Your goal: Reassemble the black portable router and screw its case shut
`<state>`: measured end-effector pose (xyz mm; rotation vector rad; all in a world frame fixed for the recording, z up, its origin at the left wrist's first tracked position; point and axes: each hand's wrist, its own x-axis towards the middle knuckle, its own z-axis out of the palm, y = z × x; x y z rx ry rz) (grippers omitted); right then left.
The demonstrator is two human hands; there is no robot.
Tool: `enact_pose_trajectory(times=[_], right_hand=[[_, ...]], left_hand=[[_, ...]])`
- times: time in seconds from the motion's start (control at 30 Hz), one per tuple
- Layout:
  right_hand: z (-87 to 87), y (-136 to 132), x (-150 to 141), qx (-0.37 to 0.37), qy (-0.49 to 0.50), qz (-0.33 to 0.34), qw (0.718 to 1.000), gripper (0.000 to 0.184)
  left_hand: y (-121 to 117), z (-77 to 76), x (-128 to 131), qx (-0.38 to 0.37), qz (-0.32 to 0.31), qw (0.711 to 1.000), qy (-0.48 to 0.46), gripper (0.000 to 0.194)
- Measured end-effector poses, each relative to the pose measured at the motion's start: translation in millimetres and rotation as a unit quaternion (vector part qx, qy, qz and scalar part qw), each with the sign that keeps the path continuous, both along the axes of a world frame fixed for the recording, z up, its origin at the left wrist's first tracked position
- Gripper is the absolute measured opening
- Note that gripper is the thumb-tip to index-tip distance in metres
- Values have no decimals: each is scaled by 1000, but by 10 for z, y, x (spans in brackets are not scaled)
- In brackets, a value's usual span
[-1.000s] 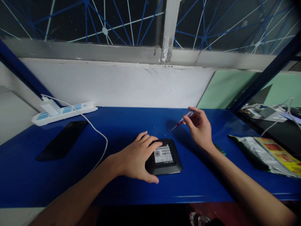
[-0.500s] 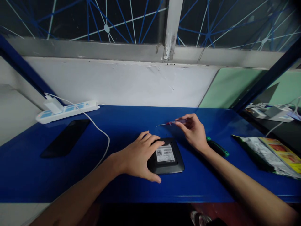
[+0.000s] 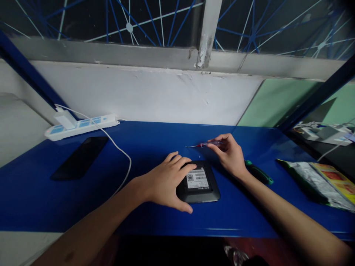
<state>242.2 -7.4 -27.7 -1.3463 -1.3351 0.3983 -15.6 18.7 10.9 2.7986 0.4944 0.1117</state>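
Observation:
A small black box-shaped device (image 3: 202, 188) with a white label lies upside down near the front of the blue table (image 3: 155, 147). My left hand (image 3: 163, 183) grips its left side, fingers curled over the top edge and thumb along the front. Just behind the device, my right hand (image 3: 230, 155) pinches a thin screwdriver (image 3: 203, 144) with a red and clear handle. Its metal tip points left, low over the table.
A green-handled tool (image 3: 259, 172) lies by my right wrist. A black phone (image 3: 80, 157) and a white power strip (image 3: 81, 125) with a plugged-in charger and cable sit at the left. Foil packets (image 3: 316, 177) lie at the right. A white wall stands behind.
My right hand came down and tilted the screwdriver from a slant to nearly level, tip pointing left. My left hand stayed on the device. The camera view shifted slightly.

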Motion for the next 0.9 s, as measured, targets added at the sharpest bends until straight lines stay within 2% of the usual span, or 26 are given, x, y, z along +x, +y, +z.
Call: enact_pose_trajectory(times=[0.6, 0.9], right_hand=[[-2, 6, -18, -4, -1, 2, 1000, 29], [63, 22, 42, 43, 66, -20, 997, 33]], left_hand=[[-7, 1, -5, 3, -1, 1000, -3, 105], [3, 36, 3, -12, -2, 1000, -1, 102]])
